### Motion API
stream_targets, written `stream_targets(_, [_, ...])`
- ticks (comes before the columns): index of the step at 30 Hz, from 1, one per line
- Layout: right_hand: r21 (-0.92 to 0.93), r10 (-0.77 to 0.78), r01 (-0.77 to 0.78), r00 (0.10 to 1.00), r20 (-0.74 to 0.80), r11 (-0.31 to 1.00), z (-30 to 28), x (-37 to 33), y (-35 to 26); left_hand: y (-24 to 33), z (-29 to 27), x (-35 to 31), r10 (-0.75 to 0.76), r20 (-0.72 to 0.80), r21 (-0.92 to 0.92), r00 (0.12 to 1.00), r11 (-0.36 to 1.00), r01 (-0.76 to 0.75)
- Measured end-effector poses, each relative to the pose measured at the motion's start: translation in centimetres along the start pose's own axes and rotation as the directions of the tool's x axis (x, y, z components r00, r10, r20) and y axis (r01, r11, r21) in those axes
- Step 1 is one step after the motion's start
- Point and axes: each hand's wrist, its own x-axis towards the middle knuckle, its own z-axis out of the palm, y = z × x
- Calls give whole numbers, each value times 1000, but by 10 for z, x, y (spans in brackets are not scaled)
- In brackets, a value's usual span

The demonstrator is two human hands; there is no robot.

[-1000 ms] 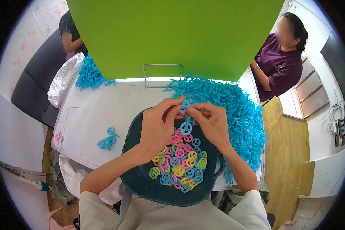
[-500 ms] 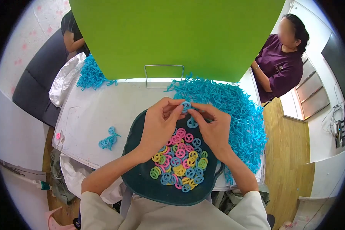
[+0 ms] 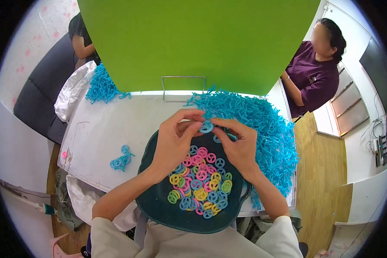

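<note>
- where is the blue wheel (image 3: 206, 127) held?
- it is pinched by left hand (image 3: 173, 136) and right hand (image 3: 240, 142), near the far rim of the dark tray (image 3: 154, 204).
- and the blue pieces (image 3: 266, 129)?
- heaped on the bench (image 3: 99, 133).

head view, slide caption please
Left hand and right hand hold a blue wheel by a dark tray of coloured wheels, beside a heap of blue pieces.

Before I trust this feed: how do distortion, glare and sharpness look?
Head view: fisheye bending toward a black rim; bright highlights on the silvery bag at left; coloured wheels in the dark tray read clearly, but fine detail on the held blue wheel is too small to tell.
</note>
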Motion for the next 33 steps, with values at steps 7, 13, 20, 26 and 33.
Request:
stream_targets(7, [-182, -297, 294, 955, 11, 938, 0, 0, -2, -7, -2, -2, 11, -35, 130, 999, 992, -7])
stream_targets(13, [-278, -339, 339, 939, 51, 899, -2, -1, -4, 2, -3, 5, -125, -8, 145, 992, 982, 125])
stream_targets(20, [-330, -326, 311, 945, 11, 891, -2, 0, -6, 9, -6, 27, -238, 82, 295, 968, 933, 205])
stream_targets(26, [-228, -126, 98, 985, -114, 969, -3, 4, -10, 9, 9, 25, -10, 102, 196, 995, 980, -10])
stream_targets(33, [-27, 122, -121, 992, 37, 992, -38, 15, -17, 24, -29, 13, -44, -104, 49, 994, 998, 49])
